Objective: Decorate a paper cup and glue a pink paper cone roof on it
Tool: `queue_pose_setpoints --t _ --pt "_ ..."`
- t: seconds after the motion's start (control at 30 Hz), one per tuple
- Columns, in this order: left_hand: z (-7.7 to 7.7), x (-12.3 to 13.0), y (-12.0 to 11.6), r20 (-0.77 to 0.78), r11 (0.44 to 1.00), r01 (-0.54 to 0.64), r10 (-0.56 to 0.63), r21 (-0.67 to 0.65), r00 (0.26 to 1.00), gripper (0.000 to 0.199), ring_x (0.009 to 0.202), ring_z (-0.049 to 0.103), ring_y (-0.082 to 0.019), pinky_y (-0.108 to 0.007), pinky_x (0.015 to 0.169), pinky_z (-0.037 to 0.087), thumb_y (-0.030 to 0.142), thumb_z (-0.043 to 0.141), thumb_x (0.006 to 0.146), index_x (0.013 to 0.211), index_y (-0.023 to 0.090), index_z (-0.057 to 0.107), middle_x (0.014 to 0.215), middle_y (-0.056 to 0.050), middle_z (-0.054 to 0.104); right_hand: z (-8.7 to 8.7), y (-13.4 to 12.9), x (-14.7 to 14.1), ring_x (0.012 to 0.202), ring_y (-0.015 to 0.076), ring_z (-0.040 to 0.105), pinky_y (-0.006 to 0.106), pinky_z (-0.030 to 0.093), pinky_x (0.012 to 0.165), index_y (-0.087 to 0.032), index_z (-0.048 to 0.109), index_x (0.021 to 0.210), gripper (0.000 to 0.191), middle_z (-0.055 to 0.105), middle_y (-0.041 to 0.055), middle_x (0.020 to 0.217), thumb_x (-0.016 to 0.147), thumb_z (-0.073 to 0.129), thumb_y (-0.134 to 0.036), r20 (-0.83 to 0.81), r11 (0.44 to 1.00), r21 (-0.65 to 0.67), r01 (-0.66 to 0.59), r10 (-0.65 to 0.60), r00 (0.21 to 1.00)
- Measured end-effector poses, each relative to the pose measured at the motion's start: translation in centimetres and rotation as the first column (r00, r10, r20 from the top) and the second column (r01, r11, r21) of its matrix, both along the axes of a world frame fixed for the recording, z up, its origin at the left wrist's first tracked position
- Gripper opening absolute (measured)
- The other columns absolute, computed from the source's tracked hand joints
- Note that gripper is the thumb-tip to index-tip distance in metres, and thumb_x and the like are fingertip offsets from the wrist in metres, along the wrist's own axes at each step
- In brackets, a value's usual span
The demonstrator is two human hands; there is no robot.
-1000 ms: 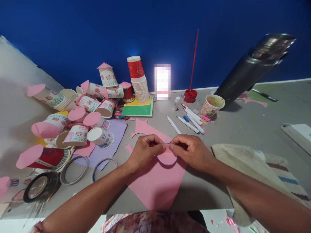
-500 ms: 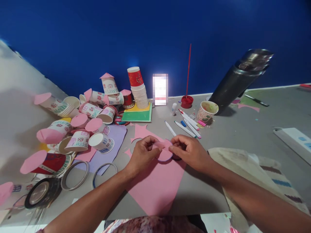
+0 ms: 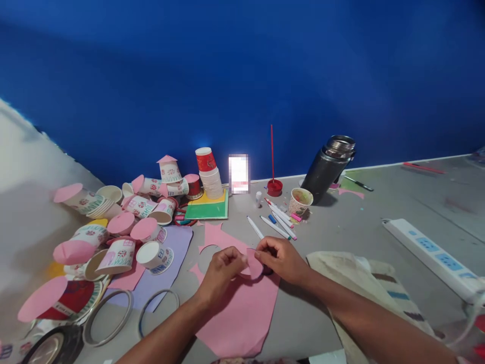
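Observation:
Between my two hands is a pink paper circle [image 3: 253,267] with a cut edge. My left hand [image 3: 223,270] pinches its left side, thumb and fingers together. On the other side, my right hand [image 3: 280,257] grips the upper right edge between thumb and fingertips. Below them lies a large pink paper sheet [image 3: 238,318] with curved cut-outs along its top left. A dark item beneath the right fingers is mostly hidden. White markers [image 3: 278,225] lie just beyond the hands.
Decorated paper cups [image 3: 119,255] with pink paper tops crowd the left. Two tape rings [image 3: 108,341] lie at front left. A cup stack [image 3: 210,182], a glue stick [image 3: 258,199], a paper cup [image 3: 301,201] and a black flask [image 3: 322,172] stand behind; a power strip [image 3: 435,258] and cloth [image 3: 364,288] are right.
The view has tilted up and shifted right, so things appear lower. My hands still hold the pink circle, whose right part now looks folded or lifted; my left fingers have moved slightly.

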State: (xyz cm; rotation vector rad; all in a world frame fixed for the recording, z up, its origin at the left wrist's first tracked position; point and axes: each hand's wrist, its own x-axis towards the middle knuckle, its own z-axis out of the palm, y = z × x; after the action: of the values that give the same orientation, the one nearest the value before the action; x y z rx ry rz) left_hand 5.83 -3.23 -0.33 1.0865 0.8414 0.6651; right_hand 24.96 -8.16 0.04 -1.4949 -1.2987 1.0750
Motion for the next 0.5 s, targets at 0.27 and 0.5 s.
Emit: queue_pose_setpoints --t 0.27,0.5 --pt "-0.6 0.3 0.3 0.025 0.985 -0.024 0.028 -0.173 0.999 0.023 0.049 0.051 -0.01 -0.024 0.05 0.049 0.021 0.084 0.063 0.074 0.016 0.064 0.056 0.005 0.052 1.1 0.3 0.2 0.063 0.0162 0.061 0.029 0.049 0.06 -0.022 0.067 0.082 0.011 0.065 -0.0008 0.068 0.087 0.066 -0.032 0.077 1.0 0.014 0.002 -0.003 0.997" --pt "0.7 -0.5 2.1 0.048 0.972 -0.125 0.137 -0.199 0.989 0.032 0.042 0.047 -0.009 -0.026 0.041 0.049 0.027 0.084 0.065 0.067 0.019 0.053 0.054 0.009 0.043 2.2 7.4 5.0 0.065 0.0137 0.067 0.022 0.047 0.048 -0.017 0.058 0.133 0.05 0.074 0.008 0.107 0.086 0.07 -0.029 0.261 0.973 -0.038 0.228 -0.21 0.942"
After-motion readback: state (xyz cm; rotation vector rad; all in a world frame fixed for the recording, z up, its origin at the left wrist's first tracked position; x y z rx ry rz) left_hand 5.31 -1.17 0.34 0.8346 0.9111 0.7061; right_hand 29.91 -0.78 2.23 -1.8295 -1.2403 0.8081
